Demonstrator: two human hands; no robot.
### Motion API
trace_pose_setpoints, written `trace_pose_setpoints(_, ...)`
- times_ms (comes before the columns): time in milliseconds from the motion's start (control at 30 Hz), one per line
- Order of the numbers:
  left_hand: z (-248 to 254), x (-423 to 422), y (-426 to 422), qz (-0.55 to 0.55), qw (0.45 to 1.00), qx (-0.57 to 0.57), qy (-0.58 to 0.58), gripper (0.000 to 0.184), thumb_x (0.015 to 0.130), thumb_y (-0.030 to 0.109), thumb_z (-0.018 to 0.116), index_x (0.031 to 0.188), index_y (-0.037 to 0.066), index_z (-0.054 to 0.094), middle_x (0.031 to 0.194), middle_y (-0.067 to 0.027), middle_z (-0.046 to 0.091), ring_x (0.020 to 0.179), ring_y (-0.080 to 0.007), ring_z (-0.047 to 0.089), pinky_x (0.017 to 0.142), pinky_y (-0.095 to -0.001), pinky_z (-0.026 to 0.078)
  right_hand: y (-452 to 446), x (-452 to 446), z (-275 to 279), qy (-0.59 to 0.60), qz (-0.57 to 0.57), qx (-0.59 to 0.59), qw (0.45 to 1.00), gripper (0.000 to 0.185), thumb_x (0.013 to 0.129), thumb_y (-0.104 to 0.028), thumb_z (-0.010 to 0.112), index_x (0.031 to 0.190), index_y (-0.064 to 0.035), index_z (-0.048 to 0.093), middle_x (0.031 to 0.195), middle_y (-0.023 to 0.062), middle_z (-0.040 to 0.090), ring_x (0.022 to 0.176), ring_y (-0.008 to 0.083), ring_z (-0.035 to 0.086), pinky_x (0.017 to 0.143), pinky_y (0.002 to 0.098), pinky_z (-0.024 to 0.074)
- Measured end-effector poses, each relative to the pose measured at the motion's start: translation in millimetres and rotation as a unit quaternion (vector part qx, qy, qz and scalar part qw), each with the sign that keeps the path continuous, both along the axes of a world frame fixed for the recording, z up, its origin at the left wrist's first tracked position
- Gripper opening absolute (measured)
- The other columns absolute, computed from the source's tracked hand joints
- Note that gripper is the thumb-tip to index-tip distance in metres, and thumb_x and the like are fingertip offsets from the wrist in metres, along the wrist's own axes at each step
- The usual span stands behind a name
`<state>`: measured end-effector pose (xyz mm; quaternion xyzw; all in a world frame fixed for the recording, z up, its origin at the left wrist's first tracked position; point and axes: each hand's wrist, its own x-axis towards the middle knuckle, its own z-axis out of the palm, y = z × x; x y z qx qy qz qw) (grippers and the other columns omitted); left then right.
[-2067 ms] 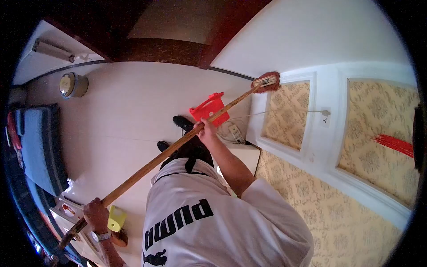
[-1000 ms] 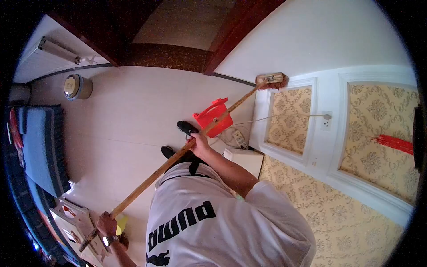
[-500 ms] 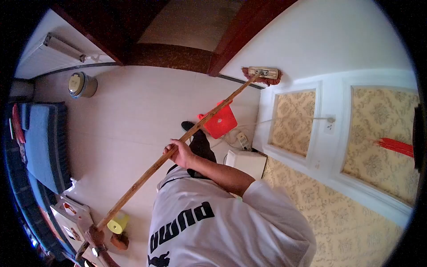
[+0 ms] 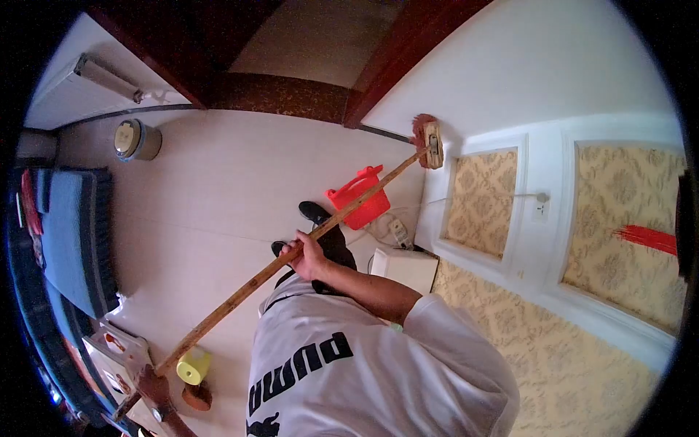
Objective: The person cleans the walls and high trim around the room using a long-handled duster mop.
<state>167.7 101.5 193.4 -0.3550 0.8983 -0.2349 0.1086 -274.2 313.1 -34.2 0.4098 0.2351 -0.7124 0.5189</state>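
A mop with a long wooden handle [image 4: 240,295] runs diagonally across the view. Its head [image 4: 429,142], a wooden block with dark red strands, is by the white wall at the upper right. My right hand [image 4: 304,256] is closed around the middle of the handle. Lower left, my left hand [image 4: 151,386], with a watch at the wrist, grips the handle near its end. Part of a red plastic bucket [image 4: 360,207] lies behind the handle in the view, close to my feet.
A lidded bin [image 4: 137,140] stands at the upper left, near a radiator. A blue sofa [image 4: 76,240] lines the left side. By the right wall are a white box [image 4: 404,271], a power strip [image 4: 400,233] and cables. A yellow roll [image 4: 194,365] is at the lower left.
The mop head has turned, its block now nearly upright in the view with the strands to its left. It has shifted slightly down. Both hands have moved a little with the handle.
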Motion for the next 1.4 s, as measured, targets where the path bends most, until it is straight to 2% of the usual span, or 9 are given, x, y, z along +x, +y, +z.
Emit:
trace_pose_setpoints(100,16,-9,-4,0.165,0.963,0.193,-0.093,0.008,0.067,0.012,0.055,0.071,0.006,0.052,0.067,-0.0121,0.051,0.065,-0.0364,0.050,0.064,-0.0461,0.040,-5,-4,8,-0.009,-0.033,-0.025,0.999,0.026,0.083,-0.026,0.054,0.070,-0.0115,0.037,0.057,0.0031,0.041,0.056,0.0216,0.047,0.063,0.0382,0.0426)
trace_pose_setpoints(167,9,20,-15,0.005,0.991,0.128,-0.040,0.009,0.066,0.012,0.055,0.072,0.005,0.053,0.066,-0.0135,0.053,0.064,-0.0378,0.052,0.066,-0.0474,0.041,-13,-6,16,-0.013,-0.037,-0.043,0.998,0.031,0.083,-0.029,0.055,0.065,-0.0120,0.037,0.054,0.0031,0.039,0.055,0.0215,0.046,0.064,0.0377,0.0410)
trace_pose_setpoints(600,92,88,-28,0.087,0.993,-0.063,0.039,0.019,0.074,0.015,0.059,0.064,0.006,0.046,0.061,-0.0112,0.049,0.058,-0.0307,0.051,0.051,-0.0399,0.041,-51,30,85,-0.095,0.085,-0.224,0.966,0.028,0.084,-0.025,0.055,0.063,-0.0083,0.049,0.074,0.0106,0.058,0.090,0.0289,0.056,0.086,0.0412,0.0458)
trace_pose_setpoints(667,97,150,-41,0.033,0.994,-0.097,-0.039,0.021,0.076,0.030,0.054,0.081,0.010,0.057,0.067,-0.0105,0.055,0.060,-0.0299,0.054,0.054,-0.0405,0.042,-55,34,105,-0.100,0.170,-0.239,0.951,0.025,0.085,-0.026,0.054,0.067,-0.0090,0.050,0.079,0.0096,0.058,0.098,0.0277,0.055,0.087,0.0416,0.0453)
trace_pose_setpoints(700,74,216,-44,0.098,0.936,-0.283,-0.184,0.027,0.076,0.030,0.054,0.092,0.009,0.058,0.074,-0.0134,0.057,0.070,-0.0334,0.055,0.061,-0.0438,0.044,-59,41,104,-0.078,0.211,-0.267,0.937,0.024,0.085,-0.028,0.052,0.069,-0.0106,0.050,0.082,0.0081,0.059,0.104,0.0259,0.053,0.087,0.0410,0.0451)
trace_pose_setpoints(1067,107,121,-48,0.284,0.951,0.014,-0.125,0.035,0.077,0.029,0.055,0.102,0.005,0.056,0.088,-0.0163,0.058,0.081,-0.0344,0.056,0.072,-0.0447,0.045,-63,37,92,-0.073,0.169,-0.216,0.959,0.019,0.083,-0.023,0.054,0.068,-0.0108,0.051,0.078,0.0096,0.060,0.097,0.0288,0.056,0.087,0.0425,0.0448)
trace_pose_setpoints(1133,88,116,-66,0.176,0.975,-0.058,-0.121,0.030,0.077,0.030,0.055,0.096,0.007,0.058,0.083,-0.0129,0.059,0.075,-0.0327,0.056,0.068,-0.0431,0.045,-60,20,79,-0.074,0.085,-0.174,0.978,0.022,0.082,-0.022,0.054,0.065,-0.0098,0.052,0.072,0.0098,0.060,0.088,0.0304,0.059,0.085,0.0429,0.0457)
trace_pose_setpoints(1200,94,34,-64,-0.058,0.993,-0.105,0.016,0.016,0.071,0.014,0.059,0.062,0.007,0.047,0.062,-0.0108,0.049,0.059,-0.0308,0.052,0.054,-0.0413,0.041,-56,-3,68,-0.061,0.052,-0.142,0.987,0.023,0.081,-0.021,0.054,0.061,-0.0098,0.051,0.065,0.0090,0.059,0.078,0.0293,0.060,0.079,0.0423,0.0477)
trace_pose_setpoints(1400,113,-161,-70,-0.120,0.986,-0.113,0.023,0.013,0.069,0.019,0.059,0.068,0.009,0.050,0.066,-0.0073,0.049,0.067,-0.0264,0.052,0.064,-0.0397,0.043,-33,-93,32,0.035,-0.175,-0.069,0.981,0.027,0.078,-0.022,0.053,0.054,-0.0112,0.045,0.052,0.0067,0.052,0.052,0.0240,0.053,0.060,0.0373,0.0441)
